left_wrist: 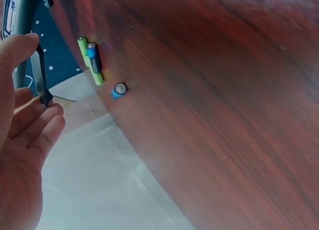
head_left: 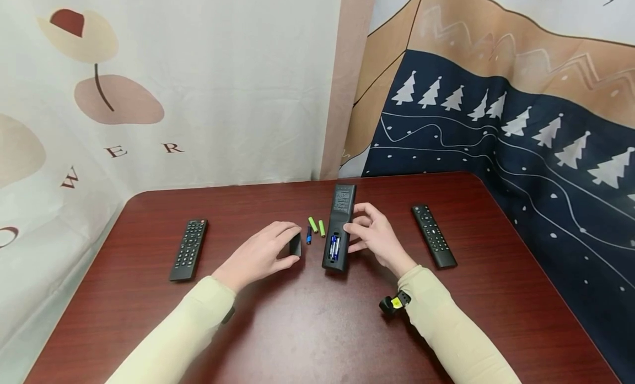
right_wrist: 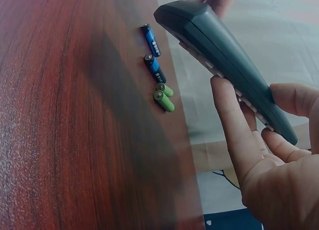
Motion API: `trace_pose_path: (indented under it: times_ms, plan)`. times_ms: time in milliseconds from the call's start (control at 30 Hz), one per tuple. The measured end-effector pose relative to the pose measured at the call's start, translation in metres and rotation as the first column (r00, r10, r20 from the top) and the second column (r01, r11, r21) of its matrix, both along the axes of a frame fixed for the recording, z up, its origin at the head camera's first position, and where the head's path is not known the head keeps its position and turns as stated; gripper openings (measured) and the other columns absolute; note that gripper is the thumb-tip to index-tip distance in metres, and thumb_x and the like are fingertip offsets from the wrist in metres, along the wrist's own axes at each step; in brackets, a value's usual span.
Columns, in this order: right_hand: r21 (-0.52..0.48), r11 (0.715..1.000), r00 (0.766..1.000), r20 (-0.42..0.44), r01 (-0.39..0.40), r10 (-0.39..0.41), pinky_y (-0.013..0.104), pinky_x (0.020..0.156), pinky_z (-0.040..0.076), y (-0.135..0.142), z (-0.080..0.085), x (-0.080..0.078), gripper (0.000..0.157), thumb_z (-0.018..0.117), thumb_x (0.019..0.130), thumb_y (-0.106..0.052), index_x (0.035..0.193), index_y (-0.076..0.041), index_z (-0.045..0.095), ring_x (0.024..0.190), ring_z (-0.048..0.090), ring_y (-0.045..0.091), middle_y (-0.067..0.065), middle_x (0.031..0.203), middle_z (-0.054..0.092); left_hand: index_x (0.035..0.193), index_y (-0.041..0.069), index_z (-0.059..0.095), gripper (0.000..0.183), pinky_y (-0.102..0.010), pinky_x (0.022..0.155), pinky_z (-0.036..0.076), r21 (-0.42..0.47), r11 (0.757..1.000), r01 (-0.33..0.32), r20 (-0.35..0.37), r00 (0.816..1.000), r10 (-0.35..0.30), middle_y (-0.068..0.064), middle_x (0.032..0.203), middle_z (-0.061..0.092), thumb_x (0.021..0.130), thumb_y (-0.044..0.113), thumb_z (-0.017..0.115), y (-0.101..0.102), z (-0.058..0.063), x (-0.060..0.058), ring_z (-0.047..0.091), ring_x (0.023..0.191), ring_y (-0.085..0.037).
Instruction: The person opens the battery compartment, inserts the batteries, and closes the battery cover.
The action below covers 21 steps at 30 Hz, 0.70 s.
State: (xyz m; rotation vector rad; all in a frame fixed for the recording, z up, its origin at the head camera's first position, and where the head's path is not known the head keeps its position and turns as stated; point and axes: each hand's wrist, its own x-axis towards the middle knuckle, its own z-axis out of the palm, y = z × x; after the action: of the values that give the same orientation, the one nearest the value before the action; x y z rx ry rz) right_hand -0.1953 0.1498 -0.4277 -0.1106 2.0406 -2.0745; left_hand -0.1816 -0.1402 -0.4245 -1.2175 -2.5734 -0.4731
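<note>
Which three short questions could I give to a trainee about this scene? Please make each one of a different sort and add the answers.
1. True or false: the remote in the right hand has batteries inside its open compartment.

2. Fill the gap: in the right wrist view, the loose batteries on the table are two blue-and-black ones and two ____ ones.

3. How many other remotes lie on the table?
A) one
B) two
C) three

Key:
1. True.
2. Green.
3. B: one on the left, one on the right.
</note>
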Motion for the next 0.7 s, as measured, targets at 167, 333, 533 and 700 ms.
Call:
trace_pose_path:
  times_ms: [167, 333, 533, 700]
  plan:
    - [-0.006, 1.000, 1.000, 0.000, -0.001, 0.001, 0.043, 0.063, 0.064, 0.000, 0.000, 0.000, 0.041, 0.064, 0.096, 0.000, 0.134, -0.001, 0.048, 0.079, 0.074, 0.021, 0.014, 0.096, 0.066, 0.128, -0.003, 0.063, 0.054, -0.039, 0.104, 0.053, 0.013, 1.000, 0.007, 0.001, 1.000, -0.007, -0.014, 0.126, 0.065, 0.087, 0.022, 0.085, 0.006, 0.001, 0.000, 0.062, 0.117, -0.028]
    - [-0.010, 1.000, 1.000, -0.004, -0.002, 0.002, 0.043, 0.063, 0.064, 0.000, 0.000, 0.000, 0.040, 0.064, 0.096, 0.000, 0.134, -0.001, 0.048, 0.078, 0.074, 0.020, 0.013, 0.095, 0.066, 0.130, -0.003, 0.063, 0.054, -0.038, 0.105, 0.052, 0.010, 1.000, 0.012, -0.002, 1.000, -0.012, -0.014, 0.129, 0.065, 0.088, 0.024, 0.084, 0.011, 0.001, 0.000, 0.062, 0.119, -0.027]
    - [-0.006, 1.000, 1.000, -0.007, 0.000, 0.000, 0.043, 0.063, 0.064, 0.000, 0.000, 0.001, 0.040, 0.064, 0.096, 0.001, 0.133, 0.000, 0.048, 0.078, 0.073, 0.020, 0.013, 0.095, 0.066, 0.130, -0.004, 0.064, 0.055, -0.038, 0.106, 0.052, 0.017, 0.999, 0.027, -0.023, 0.999, -0.027, -0.013, 0.129, 0.065, 0.087, 0.024, 0.085, 0.018, 0.003, 0.000, 0.062, 0.121, -0.027]
    - [0.001, 1.000, 1.000, -0.003, 0.002, -0.002, 0.044, 0.064, 0.064, -0.001, 0.001, 0.002, 0.040, 0.064, 0.097, 0.000, 0.134, -0.001, 0.048, 0.079, 0.074, 0.022, 0.014, 0.096, 0.066, 0.130, -0.003, 0.063, 0.055, -0.037, 0.104, 0.052, 0.028, 0.998, 0.047, -0.028, 0.999, -0.047, -0.012, 0.129, 0.064, 0.087, 0.023, 0.085, 0.024, 0.005, -0.001, 0.062, 0.118, -0.026]
